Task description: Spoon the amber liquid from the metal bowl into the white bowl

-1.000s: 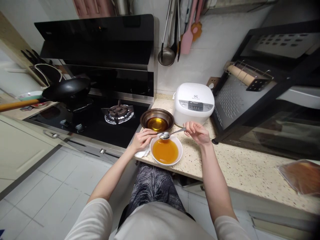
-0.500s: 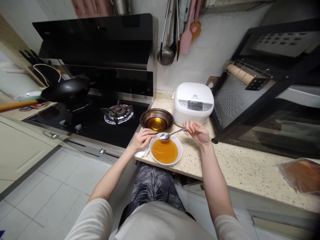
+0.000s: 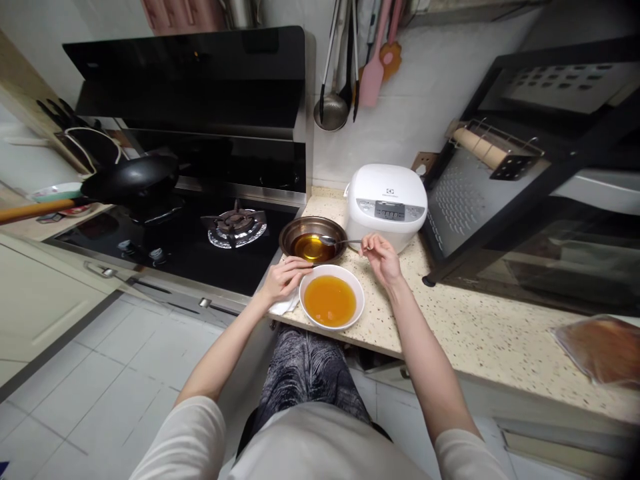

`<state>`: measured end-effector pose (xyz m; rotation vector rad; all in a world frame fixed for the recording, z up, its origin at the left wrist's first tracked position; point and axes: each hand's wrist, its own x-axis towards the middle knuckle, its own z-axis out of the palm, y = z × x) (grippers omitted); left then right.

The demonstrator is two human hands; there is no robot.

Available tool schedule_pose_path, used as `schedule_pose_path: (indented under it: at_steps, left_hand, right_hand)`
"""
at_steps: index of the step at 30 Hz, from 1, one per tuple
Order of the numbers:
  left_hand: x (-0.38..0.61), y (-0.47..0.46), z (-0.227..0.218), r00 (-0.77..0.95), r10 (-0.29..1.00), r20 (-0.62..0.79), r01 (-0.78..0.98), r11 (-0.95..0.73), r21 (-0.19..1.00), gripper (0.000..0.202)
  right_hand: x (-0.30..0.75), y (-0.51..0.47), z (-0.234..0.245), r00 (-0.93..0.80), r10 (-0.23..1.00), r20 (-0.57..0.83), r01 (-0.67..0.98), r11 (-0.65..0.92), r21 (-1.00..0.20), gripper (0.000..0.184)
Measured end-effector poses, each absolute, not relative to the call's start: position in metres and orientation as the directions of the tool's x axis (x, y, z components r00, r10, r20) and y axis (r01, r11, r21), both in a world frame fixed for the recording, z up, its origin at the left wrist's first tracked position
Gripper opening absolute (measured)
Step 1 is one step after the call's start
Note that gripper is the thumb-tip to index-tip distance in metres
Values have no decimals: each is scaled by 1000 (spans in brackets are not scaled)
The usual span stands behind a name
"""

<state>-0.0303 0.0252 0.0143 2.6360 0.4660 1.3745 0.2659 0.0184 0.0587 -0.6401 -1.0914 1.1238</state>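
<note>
My right hand point(image 3: 381, 257) pinches the handle of a metal spoon point(image 3: 345, 241), held level over a dark metal bowl point(image 3: 286, 239). The spoon's head is above the clear amber liquid point(image 3: 313, 248) in that bowl. At the metal bowl's near rim, my left hand point(image 3: 285, 279) has its fingers closed on the edge; the thumb is lower, beside the white bowl. Just in front stands the white bowl point(image 3: 361, 308), holding cloudy orange liquid point(image 3: 330, 300). A white cloth or paper point(image 3: 285, 306) lies partly under my left hand.
A white rice cooker point(image 3: 387, 193) stands behind my right hand. The gas stove point(image 3: 235, 267) is at left, with a black wok point(image 3: 130, 180). A dark rack point(image 3: 450, 220) rises at right, and a bagged brown item point(image 3: 600, 350) lies on the speckled counter point(image 3: 480, 340).
My right hand has moved the spoon away from me and slightly left, from over the white bowl to over the metal bowl. My left hand has stayed in place.
</note>
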Motion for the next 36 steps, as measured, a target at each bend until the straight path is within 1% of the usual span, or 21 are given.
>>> schedule_pose_path:
  at_steps: [7,13,23,27,30,33,36]
  left_hand:
    - [-30,25,15,533,330,780,206,-944,258,34]
    - [-30,25,14,535,338,774,218,-941,260,33]
    - [-30,26,13,534,340,774,212,-940,267,33]
    - [-30,25,13,527,347,776,208,-938,278,33]
    - [-30,25,13,526,350,775,209,-937,282,33]
    - [-30,25,13,527,348,776,211,-937,277,33]
    - [-30,25,14,530,350,772,214,-937,278,32]
  right_hand:
    - [255,27,40,-32,947,320,-287,298,-910,46]
    - [253,30,34,-79,950,301,-248,274,-929,48]
    - [252,34,25,-92,945,315,-216,290,-932,42]
    - [251,33,24,-62,949,309,-121,301,-946,34]
    - [250,33,22,-51,954,296,-63,293,-954,35]
    - [248,34,20,-57,958,281,-70,277,-958,37]
    - [247,35,17,-79,960,268,-98,260,-961,35]
